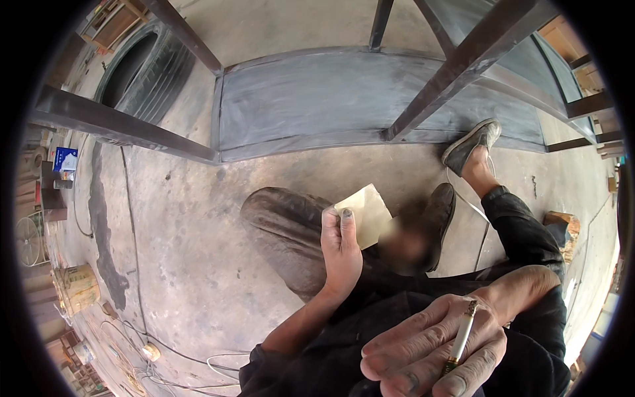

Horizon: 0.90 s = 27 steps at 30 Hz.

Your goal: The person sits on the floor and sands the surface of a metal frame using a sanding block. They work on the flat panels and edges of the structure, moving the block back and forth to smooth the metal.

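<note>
Here my left hand [340, 248] pinches a folded sandpaper sheet [367, 213] sticking up-right of it; right hand [430, 347] nearer me, fingers clamping a cigarette [461, 337].

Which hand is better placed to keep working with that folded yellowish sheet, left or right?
Left, most likely. The left hand already grips the folded sheet with its thumb on top, raised over the knee. The right hand is lower and has a cigarette between its fingers, so it seems less free.

Steel frame bars [456, 69] cross a concrete floor [192, 251] strewn with cables [132, 218]
</note>
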Motion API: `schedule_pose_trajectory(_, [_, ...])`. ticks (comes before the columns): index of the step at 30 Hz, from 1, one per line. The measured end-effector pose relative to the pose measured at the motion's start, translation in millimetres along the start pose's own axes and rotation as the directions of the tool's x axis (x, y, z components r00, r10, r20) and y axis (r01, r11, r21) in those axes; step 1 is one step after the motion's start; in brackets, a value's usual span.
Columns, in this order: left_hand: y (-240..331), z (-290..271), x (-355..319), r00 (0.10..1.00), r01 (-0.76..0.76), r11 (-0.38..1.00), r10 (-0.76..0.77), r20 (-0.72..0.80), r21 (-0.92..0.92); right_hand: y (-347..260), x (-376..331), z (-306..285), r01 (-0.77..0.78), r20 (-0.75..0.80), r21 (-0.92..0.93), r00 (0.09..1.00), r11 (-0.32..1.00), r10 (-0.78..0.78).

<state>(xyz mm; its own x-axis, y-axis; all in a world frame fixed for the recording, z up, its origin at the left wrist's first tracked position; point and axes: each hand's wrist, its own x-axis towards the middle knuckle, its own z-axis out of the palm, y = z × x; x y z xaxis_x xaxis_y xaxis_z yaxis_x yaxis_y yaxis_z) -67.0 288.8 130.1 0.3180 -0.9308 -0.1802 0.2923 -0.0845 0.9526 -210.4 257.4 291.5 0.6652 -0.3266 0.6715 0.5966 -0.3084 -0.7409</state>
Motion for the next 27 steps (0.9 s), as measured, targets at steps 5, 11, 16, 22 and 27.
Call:
schedule_pose_trajectory(5, [-6, -4, 0, 0.999, 0.040, 0.997, -0.040, -0.005, -0.065, 17, 0, -8, -0.051, 0.002, -0.047, 0.999, 0.998, 0.051])
schedule_pose_trajectory(11, [-5, -14, 14, 0.990, 0.034, 0.960, -0.071, -0.124, -0.277, 59, -19, -25, -0.351, -0.155, -0.449, 0.936, 0.822, 0.316])
schedule_pose_trajectory(16, [-13, -14, 24, 0.996, 0.043, 0.990, -0.053, -0.075, -0.132, 119, -51, -37, -0.839, -0.490, -0.036, 0.488, 0.543, 0.722])
schedule_pose_trajectory(22, [-30, 3, 28, 0.999, 0.038, 0.991, -0.040, 0.013, 0.130, 164, -131, -72, -0.660, -0.414, 0.329, 0.541, 0.675, 0.732])
schedule_pose_trajectory(27, [-12, 6, 37, 0.990, -0.055, 0.993, 0.042, 0.132, 0.100, 124, -66, -76, -0.794, -0.397, 0.316, 0.386, 0.519, 0.833])
